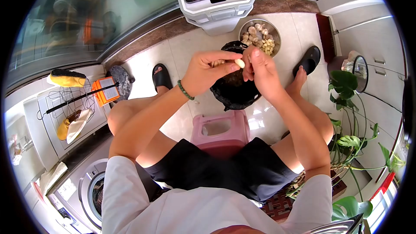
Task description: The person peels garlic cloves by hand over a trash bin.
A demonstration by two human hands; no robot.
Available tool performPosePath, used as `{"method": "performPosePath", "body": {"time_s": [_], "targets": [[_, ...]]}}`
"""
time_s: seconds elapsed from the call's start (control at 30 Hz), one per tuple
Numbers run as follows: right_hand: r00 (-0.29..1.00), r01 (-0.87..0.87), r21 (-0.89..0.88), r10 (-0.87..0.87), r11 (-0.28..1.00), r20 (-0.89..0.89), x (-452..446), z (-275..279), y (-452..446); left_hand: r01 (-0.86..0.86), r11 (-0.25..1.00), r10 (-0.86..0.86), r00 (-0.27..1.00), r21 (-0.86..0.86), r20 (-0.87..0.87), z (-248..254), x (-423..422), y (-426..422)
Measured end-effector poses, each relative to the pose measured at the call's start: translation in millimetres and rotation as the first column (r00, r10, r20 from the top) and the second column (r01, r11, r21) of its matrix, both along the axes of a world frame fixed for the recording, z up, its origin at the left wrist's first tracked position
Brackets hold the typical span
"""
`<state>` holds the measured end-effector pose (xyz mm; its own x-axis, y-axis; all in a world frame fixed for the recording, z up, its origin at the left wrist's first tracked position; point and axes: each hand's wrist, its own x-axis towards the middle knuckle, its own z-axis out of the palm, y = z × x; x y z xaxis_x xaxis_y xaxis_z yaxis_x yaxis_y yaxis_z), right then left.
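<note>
My left hand [208, 70], a green bead bracelet at its wrist, pinches a pale peeled garlic clove [239, 63] between thumb and fingers. Close beside it, my right hand [262, 70] has its fingers curled and thumb pressed in; whatever it may hold is hidden. Both hands are above a bin lined with a black bag [236, 96], which has dark scraps at its bottom. Just beyond the bin stands a round metal bowl [278, 37] with whole garlic bulbs on one side and peeled cloves [268, 45] on the other.
A pink plastic stool [222, 132] is between my legs. Ahead stands a grey-and-white lidded container [216, 6]. To the left are a wire rack [73, 99], an orange box [104, 91] and a washing machine [86, 190]. Leafy plants [344, 84] and white cabinets [368, 39] line the right.
</note>
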<state>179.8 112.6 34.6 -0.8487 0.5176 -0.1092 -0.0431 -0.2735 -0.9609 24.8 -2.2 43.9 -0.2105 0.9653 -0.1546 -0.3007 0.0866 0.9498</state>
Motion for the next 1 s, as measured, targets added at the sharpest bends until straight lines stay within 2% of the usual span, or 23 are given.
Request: {"method": "performPosePath", "body": {"time_s": [0.13,0.27,0.33,0.4,0.43,0.5,0.67,0.7,0.73,0.77,0.83,1.0], "targets": [[0.999,0.043,0.143,-0.039,0.989,-0.027,0.4,10.8,0.1,0.007,0.999,-0.004,0.997,0.036,-0.082,0.8,-2.4,2.0],[0.999,0.04,0.163,-0.035,0.986,-0.035,-1.6,11.8,-2.0,-0.027,0.995,0.034,0.996,0.097,-0.076,0.7,-2.9,3.6],[0.991,0.099,0.094,-0.09,0.991,-0.095,-3.5,6.5,-2.3,-0.039,0.993,0.047,0.997,0.113,-0.068,0.9,-4.7,3.0],[0.993,0.103,0.07,-0.099,0.992,-0.059,-2.8,10.3,-1.7,-0.031,0.999,0.031,0.999,-0.018,-0.02,4.7,-9.4,0.7],[0.994,0.108,0.046,-0.107,0.993,-0.023,-2.6,11.6,-1.3,-0.031,0.999,0.031,0.999,-0.018,-0.021,4.1,-12.2,0.1],[0.996,0.094,0.087,-0.094,0.992,0.0,-1.7,8.4,-0.4,-0.034,0.998,0.039,0.996,-0.058,0.084,0.4,-16.9,0.0],[0.993,0.025,0.123,-0.039,0.992,0.113,2.6,3.3,2.7,-0.008,1.0,0.011,0.971,-0.017,0.24,-4.3,-17.4,-0.1],[0.997,0.077,0.382,-0.074,0.921,-0.021,0.1,-0.7,6.2,0.002,1.0,0.003,0.963,-0.018,0.269,-3.7,-17.3,-0.5],[0.985,0.155,0.603,-0.073,0.782,-0.158,-1.3,-2.9,7.7,0.002,1.0,0.004,0.963,-0.021,0.27,-3.3,-16.8,-0.8],[0.985,0.155,0.602,-0.074,0.784,-0.157,-1.0,-3.1,5.7,0.012,1.0,-0.007,0.967,-0.02,0.257,-2.5,-16.0,-1.1],[0.967,0.242,0.479,-0.167,0.844,-0.194,-3.0,7.1,-1.1,0.026,0.999,-0.02,0.969,-0.021,0.245,-2.9,-14.4,-2.7],[0.978,0.206,0.554,-0.155,0.807,-0.138,-3.2,18.2,-3.1,0.104,0.995,-0.099,0.972,-0.012,0.213,-5.4,-13.2,-4.6]]}}
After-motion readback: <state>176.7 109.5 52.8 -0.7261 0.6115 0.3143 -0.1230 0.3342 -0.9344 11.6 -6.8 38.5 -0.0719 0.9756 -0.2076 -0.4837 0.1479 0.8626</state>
